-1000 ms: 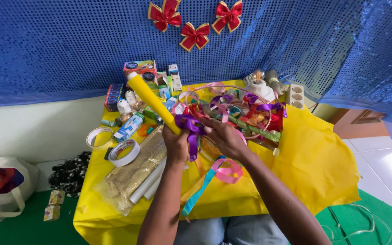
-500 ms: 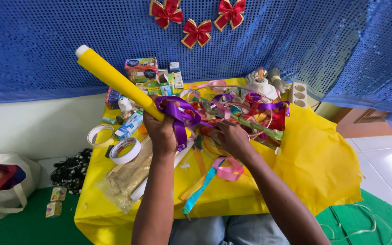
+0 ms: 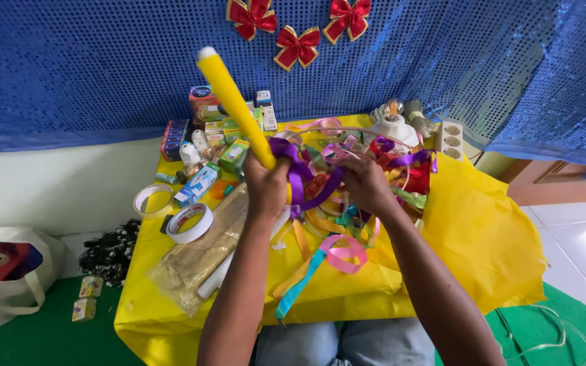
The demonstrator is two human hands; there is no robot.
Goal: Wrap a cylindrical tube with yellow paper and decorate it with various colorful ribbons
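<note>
Here the left hand (image 3: 266,186) is clenched round the lower end of one yellow roll (image 3: 233,105), tilted up and away, with a purple ribbon (image 3: 300,173) looped just beside its knuckles. The right hand (image 3: 364,183) pinches that ribbon's other end. The roll looks light and stiff, best gripped low; the ribbon looks soft and slippery. Two tape rings (image 3: 188,222) lie left of the hand on the desk (image 3: 483,237).

Bright, even daylight, soft shadows, sharp focus, slight wide-angle edge distortion

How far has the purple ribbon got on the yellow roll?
Done: purple ribbon is looped around the yellow roll. In hand: left hand grips the roll, right hand holds the ribbon. Left: no finished bow shows, and the ribbon end hangs loose.
</note>
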